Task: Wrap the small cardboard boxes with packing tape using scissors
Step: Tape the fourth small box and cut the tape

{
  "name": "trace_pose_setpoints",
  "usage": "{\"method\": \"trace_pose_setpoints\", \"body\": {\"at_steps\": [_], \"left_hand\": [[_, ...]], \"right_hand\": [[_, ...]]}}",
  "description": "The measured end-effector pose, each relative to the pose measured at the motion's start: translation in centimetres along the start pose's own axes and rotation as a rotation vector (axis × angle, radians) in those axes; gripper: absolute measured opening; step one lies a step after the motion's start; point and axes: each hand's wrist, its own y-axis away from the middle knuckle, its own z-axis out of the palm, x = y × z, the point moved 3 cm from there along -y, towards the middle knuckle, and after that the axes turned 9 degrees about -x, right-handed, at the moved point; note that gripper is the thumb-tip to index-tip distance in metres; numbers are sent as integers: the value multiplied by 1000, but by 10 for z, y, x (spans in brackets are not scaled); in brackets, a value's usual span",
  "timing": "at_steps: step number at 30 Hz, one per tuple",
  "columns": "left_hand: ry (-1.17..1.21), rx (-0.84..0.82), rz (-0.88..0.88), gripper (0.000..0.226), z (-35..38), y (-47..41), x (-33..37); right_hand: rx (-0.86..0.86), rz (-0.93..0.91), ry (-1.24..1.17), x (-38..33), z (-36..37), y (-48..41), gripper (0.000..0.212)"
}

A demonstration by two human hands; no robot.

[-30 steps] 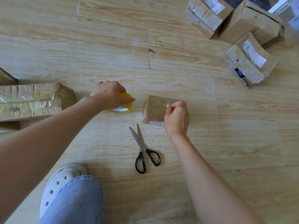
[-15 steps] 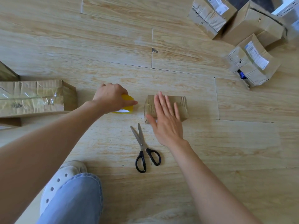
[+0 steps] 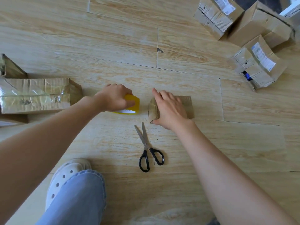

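A small cardboard box [image 3: 188,106] lies on the wooden floor in the middle of the view. My right hand [image 3: 168,108] rests on top of it, fingers spread towards its left end and thumb at its near left corner. Just left of the box, my left hand [image 3: 113,98] grips a yellow roll of packing tape [image 3: 134,104] standing on the floor. Black-handled scissors [image 3: 146,146] lie slightly open on the floor in front of the box, blades pointing away from me.
A large crumpled taped carton [image 3: 35,95] lies at the left edge. Several small labelled cardboard boxes [image 3: 258,62] are piled at the top right. My leg in jeans and a white clog [image 3: 65,177] are at the bottom left.
My right hand went from pinching at the box's near edge to lying flat on it, then slid left along its top. The left hand stayed on the tape roll.
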Motion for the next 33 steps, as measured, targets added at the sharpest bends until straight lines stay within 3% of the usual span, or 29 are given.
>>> {"method": "trace_pose_setpoints", "body": {"at_steps": [3, 6, 9, 12, 18, 22, 25, 33], "left_hand": [[86, -50, 61, 36, -18, 11, -2], [99, -37, 102, 40, -40, 19, -2], [-65, 69, 102, 61, -61, 22, 0], [-173, 147, 35, 68, -72, 23, 0], [183, 28, 103, 67, -76, 27, -4], [-141, 113, -7, 65, -63, 24, -13], [-82, 115, -49, 50, -61, 23, -21], [-36, 70, -53, 54, -45, 5, -18]], "right_hand": [[101, -15, -132, 3, -11, 5, 100], [259, -18, -308, 6, -23, 13, 89], [320, 17, -419, 7, -28, 17, 94], [312, 10, -553, 6, -29, 20, 96], [272, 22, -791, 22, -18, 31, 95], [258, 65, -926, 33, -2, 40, 93], [239, 61, -987, 42, 5, 47, 92], [171, 75, -989, 61, 15, 54, 97]]}}
